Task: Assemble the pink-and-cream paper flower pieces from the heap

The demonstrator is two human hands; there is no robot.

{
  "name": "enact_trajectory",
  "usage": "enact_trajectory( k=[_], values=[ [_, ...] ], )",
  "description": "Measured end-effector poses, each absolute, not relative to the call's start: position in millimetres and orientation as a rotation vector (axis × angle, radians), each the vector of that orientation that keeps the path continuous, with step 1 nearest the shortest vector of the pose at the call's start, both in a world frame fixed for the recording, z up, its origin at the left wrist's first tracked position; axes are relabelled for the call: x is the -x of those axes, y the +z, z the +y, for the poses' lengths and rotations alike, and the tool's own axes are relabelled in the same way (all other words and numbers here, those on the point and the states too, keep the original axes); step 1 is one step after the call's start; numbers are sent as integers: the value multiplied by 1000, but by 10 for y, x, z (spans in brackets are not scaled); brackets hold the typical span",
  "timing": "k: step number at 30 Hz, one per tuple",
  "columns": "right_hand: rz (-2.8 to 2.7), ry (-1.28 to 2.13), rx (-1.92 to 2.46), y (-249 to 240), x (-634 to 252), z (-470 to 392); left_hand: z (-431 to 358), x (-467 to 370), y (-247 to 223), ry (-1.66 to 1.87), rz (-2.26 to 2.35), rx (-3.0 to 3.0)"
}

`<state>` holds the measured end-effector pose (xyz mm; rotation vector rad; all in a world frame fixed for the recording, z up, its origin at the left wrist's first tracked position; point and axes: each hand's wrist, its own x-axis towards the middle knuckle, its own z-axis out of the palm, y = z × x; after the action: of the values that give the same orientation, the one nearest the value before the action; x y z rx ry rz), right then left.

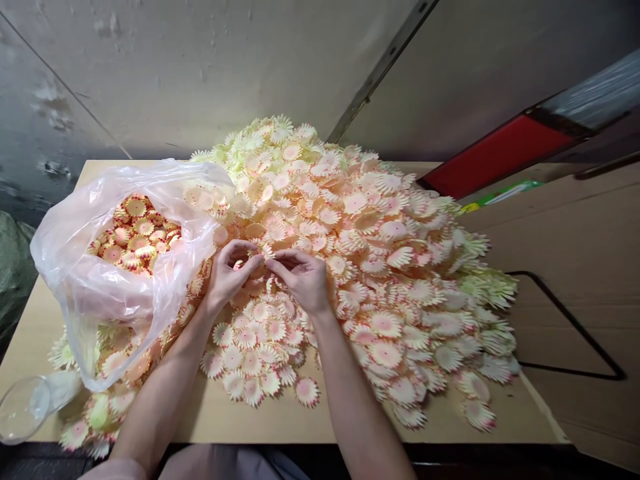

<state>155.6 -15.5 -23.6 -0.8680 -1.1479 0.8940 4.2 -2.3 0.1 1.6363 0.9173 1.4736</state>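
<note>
Both hands meet over a large heap of pale flower-shaped pieces (385, 323) with pink tips. My left hand (234, 270) pinches the edge of a small flower piece (263, 251), thumb and index finger together. On the piece's other side my right hand (300, 272) has its thumb and finger closed on it too. How many layers the piece has cannot be made out. Left of my left hand lies an open translucent plastic bag (75, 233), and smaller yellow and red flower pieces (137, 233) show inside it.
A clear plastic cup (23, 410) lies at the table's (240, 423) front left corner. Behind the table rises a grey wall (200, 73). On the right are a cardboard sheet (575, 267), a black wire frame (575, 327) and a red bar (500, 153).
</note>
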Motion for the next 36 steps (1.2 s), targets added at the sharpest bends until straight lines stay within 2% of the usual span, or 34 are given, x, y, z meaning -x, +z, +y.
enact_trajectory(
  k=[7, 18, 36],
  values=[
    [-1123, 821, 911, -199, -1596, -174, -29, -36, -9, 1424, 898, -1614],
    [-1045, 933, 842, -159, -1645, -170, -17, 2, -24, 1348, 862, -1597],
    [-1041, 708, 825, -228, -1670, -121, 53, 15, -49, 1314, 860, -1490]
  ],
)
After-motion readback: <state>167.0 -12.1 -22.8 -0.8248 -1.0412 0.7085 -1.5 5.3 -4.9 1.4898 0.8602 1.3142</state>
